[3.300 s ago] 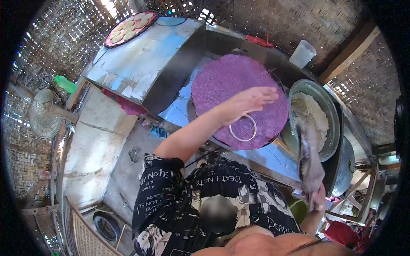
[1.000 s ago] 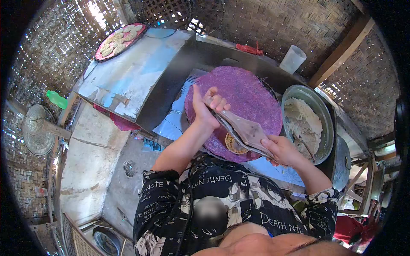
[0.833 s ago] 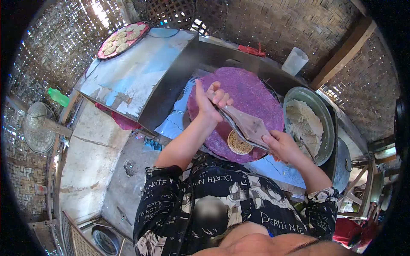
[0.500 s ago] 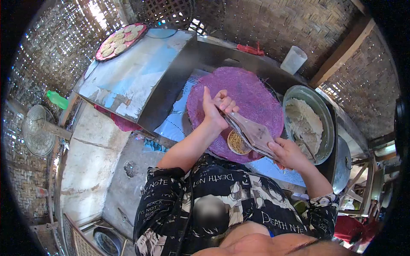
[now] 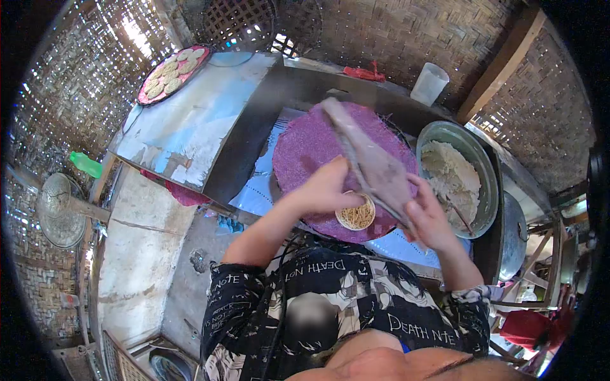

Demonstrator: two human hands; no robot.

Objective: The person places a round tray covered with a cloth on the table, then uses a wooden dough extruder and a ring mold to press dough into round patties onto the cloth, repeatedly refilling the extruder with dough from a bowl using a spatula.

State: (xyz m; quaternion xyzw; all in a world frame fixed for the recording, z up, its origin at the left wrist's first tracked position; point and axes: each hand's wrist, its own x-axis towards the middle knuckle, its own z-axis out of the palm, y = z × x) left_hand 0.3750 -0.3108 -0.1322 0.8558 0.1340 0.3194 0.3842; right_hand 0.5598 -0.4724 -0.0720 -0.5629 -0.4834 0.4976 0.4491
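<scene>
- Grey, flat, plastic-looking pad [image 5: 378, 162], slanting far-left to near-right.
- Your right hand [image 5: 433, 222] grips its near end.
- Your left hand [image 5: 325, 189]: beside its middle, closure unclear.

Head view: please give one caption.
Left hand at a cup, right hand holding a flat board, above a purple mat.

A small, rustic food-making space, like a simple kitchen, with walls of woven bamboo [image 5: 381, 38] that let daylight through in specks. A large green basin [image 5: 489, 197] holds pale dough [image 5: 448, 178]. On a worn box-shaped counter [image 5: 203, 114], a round pink tray [image 5: 194, 56] carries flat pale rounds. A rough wooden post [image 5: 505, 66] leans at an angle, and a metal pot lid [image 5: 511, 238] shows beside the basin.
</scene>
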